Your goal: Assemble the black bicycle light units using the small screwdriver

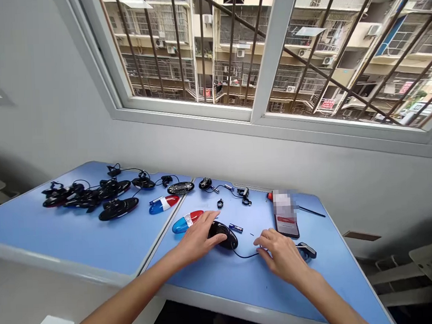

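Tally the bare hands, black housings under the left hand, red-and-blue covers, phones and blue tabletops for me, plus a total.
Bare hands: 2
Black housings under the left hand: 1
Red-and-blue covers: 2
Phones: 1
Blue tabletops: 2
Total: 8

Two hands [200, 233], two tables [62, 240], two red-and-blue covers [164, 204], one phone [287, 227] (and black units [118, 209] too heaped to count).

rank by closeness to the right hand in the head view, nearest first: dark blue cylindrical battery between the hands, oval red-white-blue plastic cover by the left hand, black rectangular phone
1. Phone: just beyond the right hand.
2. Battery: left of that hand.
3. Cover: farther left.
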A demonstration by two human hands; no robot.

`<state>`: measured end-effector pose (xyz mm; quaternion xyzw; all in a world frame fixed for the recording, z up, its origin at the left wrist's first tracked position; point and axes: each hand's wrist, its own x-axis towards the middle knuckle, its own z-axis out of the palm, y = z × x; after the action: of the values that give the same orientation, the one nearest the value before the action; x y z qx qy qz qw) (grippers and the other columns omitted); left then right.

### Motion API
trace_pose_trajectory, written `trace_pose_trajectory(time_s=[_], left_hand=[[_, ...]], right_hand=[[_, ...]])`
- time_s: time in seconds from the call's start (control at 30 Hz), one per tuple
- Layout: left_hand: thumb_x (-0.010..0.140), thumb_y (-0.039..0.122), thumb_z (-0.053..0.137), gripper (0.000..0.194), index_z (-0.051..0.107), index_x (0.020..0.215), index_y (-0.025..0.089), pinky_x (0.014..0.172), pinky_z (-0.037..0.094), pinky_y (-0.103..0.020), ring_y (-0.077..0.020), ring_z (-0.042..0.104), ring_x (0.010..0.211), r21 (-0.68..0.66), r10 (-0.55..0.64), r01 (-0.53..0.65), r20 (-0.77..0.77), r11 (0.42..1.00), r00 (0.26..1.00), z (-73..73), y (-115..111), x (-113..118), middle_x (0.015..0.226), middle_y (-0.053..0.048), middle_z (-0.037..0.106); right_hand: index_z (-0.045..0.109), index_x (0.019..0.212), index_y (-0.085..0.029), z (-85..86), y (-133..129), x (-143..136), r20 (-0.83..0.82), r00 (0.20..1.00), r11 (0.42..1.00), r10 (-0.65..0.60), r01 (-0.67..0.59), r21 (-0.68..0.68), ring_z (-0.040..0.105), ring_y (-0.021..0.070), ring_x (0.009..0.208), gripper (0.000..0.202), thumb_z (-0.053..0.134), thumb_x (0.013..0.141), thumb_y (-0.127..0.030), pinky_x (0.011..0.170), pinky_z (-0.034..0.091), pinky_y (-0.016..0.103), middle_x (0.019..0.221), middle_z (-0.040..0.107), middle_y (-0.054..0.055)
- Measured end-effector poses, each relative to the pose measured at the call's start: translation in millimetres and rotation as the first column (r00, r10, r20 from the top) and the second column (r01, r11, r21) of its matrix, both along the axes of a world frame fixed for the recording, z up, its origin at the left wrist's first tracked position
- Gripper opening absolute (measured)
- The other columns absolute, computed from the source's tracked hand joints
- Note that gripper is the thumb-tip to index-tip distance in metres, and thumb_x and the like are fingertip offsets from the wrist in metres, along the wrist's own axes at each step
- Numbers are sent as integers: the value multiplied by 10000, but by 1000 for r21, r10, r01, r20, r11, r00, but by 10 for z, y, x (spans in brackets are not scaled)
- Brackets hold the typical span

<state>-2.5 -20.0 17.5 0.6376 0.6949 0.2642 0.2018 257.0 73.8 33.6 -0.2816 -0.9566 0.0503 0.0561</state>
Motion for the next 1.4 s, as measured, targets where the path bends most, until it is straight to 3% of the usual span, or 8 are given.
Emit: trace_pose_trajectory(time_s=[0.13,0.3,0.5,0.67,0.93,1.1,1.27,1.4], left_hand=[[921,451,499,535,398,1394,224,1021,425,-417,-280,491,1250,147,213,-210,-5,967,977,-8,-230,85,1393,-117,485],[949,465,446,410,468,1314,280,688,487,-326,-211,638,782,23,267,-268,-174,963,948,86,-451,359,1067,-47,644],[888,537,539,618,374,1364,178,799,496,-370,-337,567,1163,8,383,-402,-323,915,865,134,-143,651,1335,-161,510],[846,527,605,708,321,1359,131,833,499,-395,-348,492,1237,60,469,-474,-299,878,831,90,63,757,1328,-188,478],[857,304,574,420,463,1250,200,972,457,-424,-297,445,1243,76,265,-255,-193,964,945,32,3,666,1283,-107,525],[800,148,518,613,370,1392,211,1102,368,-438,-270,381,1348,70,136,-132,-51,989,989,-14,-86,579,1443,-114,427],[802,246,560,581,417,1361,177,1142,326,-483,-306,355,1385,11,141,-141,-13,990,990,-87,-80,529,1489,-141,388],[780,170,526,679,336,1432,177,1177,297,-447,-268,339,1412,28,31,-32,22,999,999,-115,-79,473,1518,-126,366]], right_hand=[[690,1006,-243,44,186,-96,48,996,997,-80,81,-19,616,187,941,224,501,919,-161,664,390,272,995,690,36],[711,958,-237,103,323,-90,77,985,987,-155,158,-25,644,196,920,168,564,897,-185,644,378,268,964,712,34],[699,982,-225,-3,247,-152,80,980,983,-183,183,11,624,220,986,124,614,894,-211,646,399,266,992,702,57],[695,960,-194,-91,181,-288,105,974,979,-200,195,54,609,244,1009,97,628,891,-206,624,417,261,1000,697,91],[676,928,-186,-208,166,-345,131,972,977,-194,180,114,607,234,968,200,490,943,-112,567,375,270,965,693,92],[642,909,-189,-239,152,-339,87,978,974,-191,178,142,606,228,915,209,453,961,-117,563,338,282,908,695,88],[625,874,-204,-246,141,-334,15,988,979,-155,151,138,606,205,857,181,479,949,-124,558,303,276,852,691,64],[636,887,-209,-260,155,-318,-73,990,983,-124,133,128,606,186,842,186,484,938,-114,575,308,270,846,694,44]])
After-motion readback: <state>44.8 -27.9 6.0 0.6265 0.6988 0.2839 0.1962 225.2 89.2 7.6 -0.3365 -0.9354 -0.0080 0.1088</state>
